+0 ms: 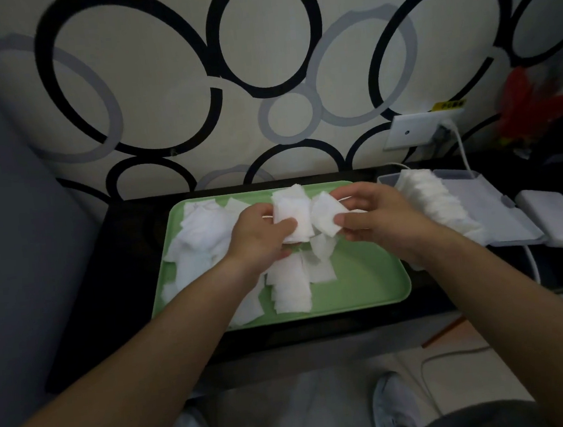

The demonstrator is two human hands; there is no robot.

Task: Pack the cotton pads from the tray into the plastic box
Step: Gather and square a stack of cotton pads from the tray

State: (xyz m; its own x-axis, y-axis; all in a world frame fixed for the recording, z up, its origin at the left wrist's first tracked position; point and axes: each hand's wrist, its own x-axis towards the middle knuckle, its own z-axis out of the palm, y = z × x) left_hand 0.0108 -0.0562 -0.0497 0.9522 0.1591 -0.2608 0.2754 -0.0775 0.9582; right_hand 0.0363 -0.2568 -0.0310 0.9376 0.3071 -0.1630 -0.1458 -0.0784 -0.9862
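Rounded pale-green plastic tray (pixel 365 274): smooth, low sheen. Loose white square cotton pads (pixel 290 288) on it: soft, fibrous, matt, thin enough to curl at the edges. Translucent grey-white rectangular plastic box (pixel 492 206) on the right: smooth, frosted, semi-matt; the packed row of pads (pixel 433 198) inside is the same matt cotton. Black table top (pixel 114 281): hard, smooth, faint gloss. Far wallpaper with black and grey rings (pixel 156 70): flat, matt paper look. White wall socket plate (pixel 409 130): smooth plastic. White rectangular charger block (pixel 555 218), far right: smooth satin plastic. White cable (pixel 532 261): smooth, rubbery. Near grey trousers (pixel 309 410): matt cloth.
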